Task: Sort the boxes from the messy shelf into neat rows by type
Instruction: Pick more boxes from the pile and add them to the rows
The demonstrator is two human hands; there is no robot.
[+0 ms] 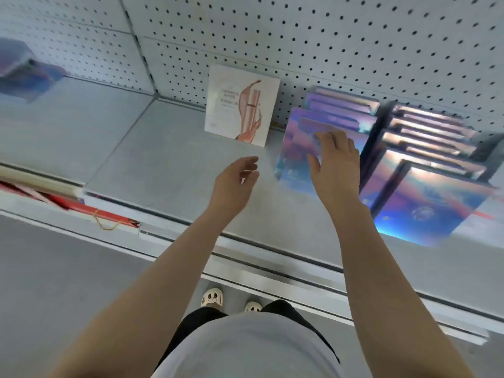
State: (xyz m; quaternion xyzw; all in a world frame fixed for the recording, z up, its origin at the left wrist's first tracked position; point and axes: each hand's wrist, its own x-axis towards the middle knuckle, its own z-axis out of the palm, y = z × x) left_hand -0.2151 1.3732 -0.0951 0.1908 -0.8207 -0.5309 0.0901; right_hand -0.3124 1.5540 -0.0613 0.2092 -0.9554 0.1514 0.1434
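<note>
A person stands at a grey shelf (169, 159) backed by pegboard (327, 36). At two o'clock, shiny purple boxes (341, 110) and darker-edged shiny boxes (436, 148) already form two neat rows. At twelve o'clock, one white box (241, 105) stands alone, unsorted. The right hand (336, 162) rests with straight, released fingers on the front purple box. The left hand (236, 180) hovers with loosely curled fingers, grasping nothing. At ten o'clock, blurred boxes (24, 69) seemingly remain. The sorting looks well advanced but unfinished.

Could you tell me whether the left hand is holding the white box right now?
No, the left hand hangs open and empty above the shelf, apart from the white box standing against the pegboard.
</note>
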